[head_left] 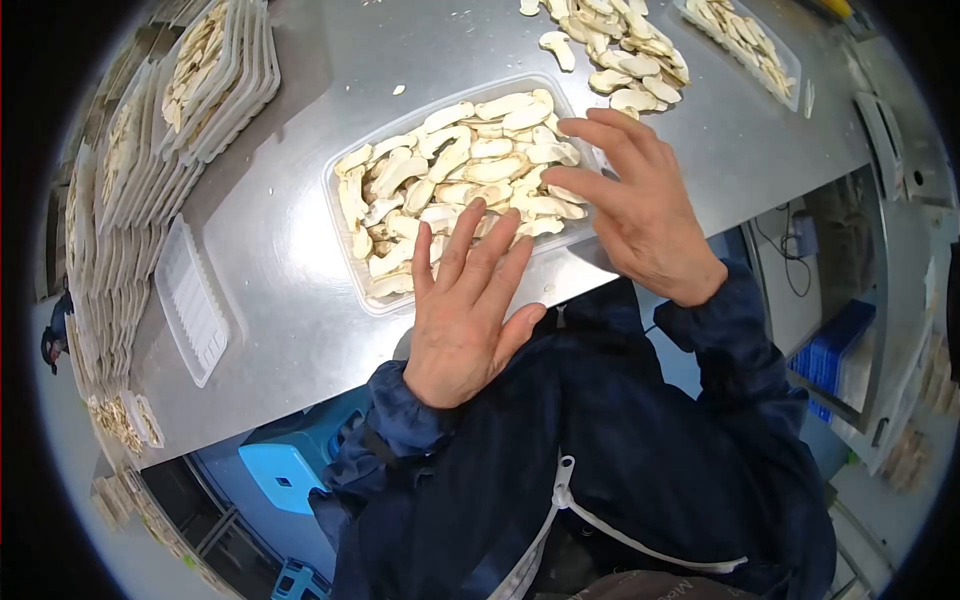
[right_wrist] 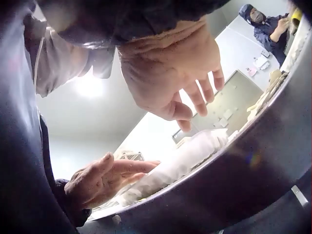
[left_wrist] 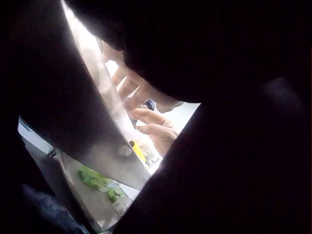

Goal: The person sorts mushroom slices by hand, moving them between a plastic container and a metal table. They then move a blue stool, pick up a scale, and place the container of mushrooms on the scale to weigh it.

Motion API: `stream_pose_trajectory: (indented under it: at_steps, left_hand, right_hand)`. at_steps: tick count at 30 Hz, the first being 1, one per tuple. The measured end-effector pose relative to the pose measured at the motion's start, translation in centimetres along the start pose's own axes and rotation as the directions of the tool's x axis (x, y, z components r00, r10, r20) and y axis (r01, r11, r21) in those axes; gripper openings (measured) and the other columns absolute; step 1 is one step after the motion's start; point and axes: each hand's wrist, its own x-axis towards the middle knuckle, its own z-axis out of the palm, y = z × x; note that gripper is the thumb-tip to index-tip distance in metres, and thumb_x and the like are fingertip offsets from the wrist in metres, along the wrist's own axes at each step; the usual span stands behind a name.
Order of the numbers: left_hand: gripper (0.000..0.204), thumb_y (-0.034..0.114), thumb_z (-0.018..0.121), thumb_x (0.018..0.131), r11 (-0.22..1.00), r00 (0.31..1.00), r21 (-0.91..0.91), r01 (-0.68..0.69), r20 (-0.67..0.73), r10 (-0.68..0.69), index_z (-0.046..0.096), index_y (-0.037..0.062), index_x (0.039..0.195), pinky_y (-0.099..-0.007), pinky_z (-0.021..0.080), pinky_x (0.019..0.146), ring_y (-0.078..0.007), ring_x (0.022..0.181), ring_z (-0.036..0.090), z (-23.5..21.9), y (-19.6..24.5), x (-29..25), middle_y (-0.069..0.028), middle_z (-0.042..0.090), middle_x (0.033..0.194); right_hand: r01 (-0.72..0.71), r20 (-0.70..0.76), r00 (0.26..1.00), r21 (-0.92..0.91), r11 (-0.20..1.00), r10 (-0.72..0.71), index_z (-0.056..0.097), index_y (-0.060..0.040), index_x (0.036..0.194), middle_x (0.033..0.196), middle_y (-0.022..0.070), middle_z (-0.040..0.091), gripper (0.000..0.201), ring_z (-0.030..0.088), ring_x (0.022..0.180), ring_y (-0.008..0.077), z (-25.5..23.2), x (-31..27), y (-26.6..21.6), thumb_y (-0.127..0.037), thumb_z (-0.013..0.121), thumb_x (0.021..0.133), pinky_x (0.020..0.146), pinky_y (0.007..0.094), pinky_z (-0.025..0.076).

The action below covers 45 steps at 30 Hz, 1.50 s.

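A clear plastic tray (head_left: pixel 375 308) on the metal table is filled with overlapping pale mushroom slices (head_left: pixel 490 168). My left hand (head_left: pixel 462 320) rests its spread, straight fingers over the slices at the tray's near side. Above the right end, my right hand (head_left: pixel 645 215) has its fingers loosely bent, fingertips close over the outermost slices, and grips nothing. In the right wrist view the tray (right_wrist: pixel 178 165) appears side-on, the right hand (right_wrist: pixel 170 73) above it and the left hand (right_wrist: pixel 105 180) at its end. Dark cloth covers most of the left wrist view.
Loose mushroom slices (head_left: pixel 640 65) lie in a pile beyond the tray. Another filled tray (head_left: pixel 790 95) stands at the far right. Stacked filled trays (head_left: pixel 215 130) line the left, near an empty tray (head_left: pixel 195 310). A blue stool (head_left: pixel 285 470) stands below the table; another person (right_wrist: pixel 268 31) works beyond.
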Motion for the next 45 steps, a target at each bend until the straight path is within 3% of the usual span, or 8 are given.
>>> stream_pose_trajectory:
  at_steps: [15, 18, 21, 28, 34, 36, 40, 45]
  left_hand:
    - [0.049, 0.032, 0.053, 0.098, 1.0, 1.0, -0.015, -0.001, -0.008, 0.001, 0.054, 0.0043, 0.138, -0.0572, 0.011, 0.119, -0.0381, 0.145, 0.032, 0.0, -0.2, 0.1, -0.0128, 0.045, 0.15]
    - [0.056, 0.03, 0.068, 0.089, 1.0, 1.0, -0.012, -0.01, -0.013, 0.01, 0.055, 0.0014, 0.135, -0.0607, 0.014, 0.117, -0.0351, 0.146, 0.03, 0.0, -0.1, 0.1, -0.0132, 0.043, 0.151]
    - [0.049, 0.033, 0.052, 0.098, 1.0, 1.0, -0.025, 0.005, -0.018, -0.005, 0.054, 0.0043, 0.137, -0.0573, 0.012, 0.118, -0.0378, 0.145, 0.032, 0.1, -0.1, -0.1, -0.0128, 0.046, 0.15]
    - [0.049, 0.033, 0.053, 0.098, 1.0, 1.0, -0.014, -0.001, -0.022, 0.001, 0.054, 0.0048, 0.138, -0.0574, 0.012, 0.118, -0.0376, 0.145, 0.032, 0.0, -0.3, -0.1, -0.0129, 0.045, 0.15]
    - [0.055, 0.027, 0.064, 0.09, 0.998, 0.994, 0.025, 0.066, -0.088, -0.063, 0.053, 0.0022, 0.138, -0.0577, 0.014, 0.118, -0.0365, 0.145, 0.032, -0.9, -0.7, -0.6, -0.0138, 0.043, 0.152]
    - [0.053, 0.024, 0.062, 0.092, 0.987, 0.971, 0.064, 0.149, -0.196, -0.135, 0.052, 0.0021, 0.139, -0.0559, 0.015, 0.118, -0.0377, 0.144, 0.033, -1.3, -1.9, -1.8, -0.0161, 0.042, 0.152]
    - [0.044, 0.007, 0.052, 0.097, 0.917, 0.768, -0.09, 0.389, -0.517, -0.377, 0.048, -0.0034, 0.14, -0.0427, 0.033, 0.113, -0.0366, 0.137, 0.041, -1.6, -5.4, -5.3, -0.0234, 0.044, 0.147]
    - [0.047, 0.004, 0.059, 0.094, 0.768, 0.632, -0.439, 0.466, -0.442, -0.637, 0.05, -0.001, 0.139, -0.0353, 0.046, 0.094, -0.0239, 0.103, 0.059, -1.3, -6.3, -8.1, -0.0141, 0.062, 0.112]
  right_hand:
    - [-0.002, 0.031, 1.0, 0.006, 1.0, 0.002, 0.067, -0.0065, 0.095, 0.133, 0.012, 0.054, 0.028, 0.042, 0.133, 0.0361, 0.1, 0.3, 0.5, 0.007, 0.058, 0.072, 0.105, 0.0468, 0.037]
    - [0.022, 0.016, 1.0, 0.009, 1.0, -0.022, 0.067, -0.0063, 0.094, 0.134, 0.0122, 0.054, 0.028, 0.042, 0.133, 0.0362, 0.8, 0.6, 0.6, 0.007, 0.057, 0.072, 0.105, 0.0471, 0.037]
    - [0.029, 0.027, 0.999, 0.005, 1.0, -0.029, 0.067, -0.006, 0.094, 0.134, 0.0122, 0.054, 0.027, 0.042, 0.133, 0.0361, 0.9, 0.8, 0.6, 0.007, 0.057, 0.072, 0.105, 0.0472, 0.037]
    - [-0.011, 0.062, 0.998, -0.004, 1.0, 0.012, 0.066, -0.0057, 0.095, 0.132, 0.0123, 0.056, 0.028, 0.043, 0.133, 0.0362, -0.1, 0.2, 0.4, 0.006, 0.057, 0.071, 0.104, 0.0466, 0.037]
    - [-0.08, -0.106, 0.992, -0.065, 0.995, 0.073, 0.066, -0.0061, 0.097, 0.128, 0.0121, 0.059, 0.029, 0.047, 0.128, 0.0369, -1.4, -0.6, 1.5, 0.003, 0.058, 0.07, 0.102, 0.0477, 0.038]
    - [-0.118, -0.153, 0.982, -0.071, 0.99, 0.106, 0.066, -0.0051, 0.095, 0.125, 0.0121, 0.061, 0.024, 0.05, 0.125, 0.0366, -2.0, -1.3, 2.1, 0.002, 0.058, 0.072, 0.101, 0.0469, 0.039]
    - [-0.183, -0.146, 0.974, -0.065, 0.981, 0.172, 0.066, -0.0038, 0.09, 0.124, 0.0127, 0.062, 0.017, 0.051, 0.124, 0.0365, -2.1, -2.8, 1.4, 0.001, 0.059, 0.075, 0.101, 0.0457, 0.039]
    - [-0.142, -0.158, 0.978, -0.046, 0.989, 0.133, 0.068, -0.0035, 0.1, 0.127, 0.0136, 0.061, 0.026, 0.051, 0.126, 0.0359, -1.9, -2.6, 0.9, -0.001, 0.058, 0.077, 0.104, 0.0459, 0.038]
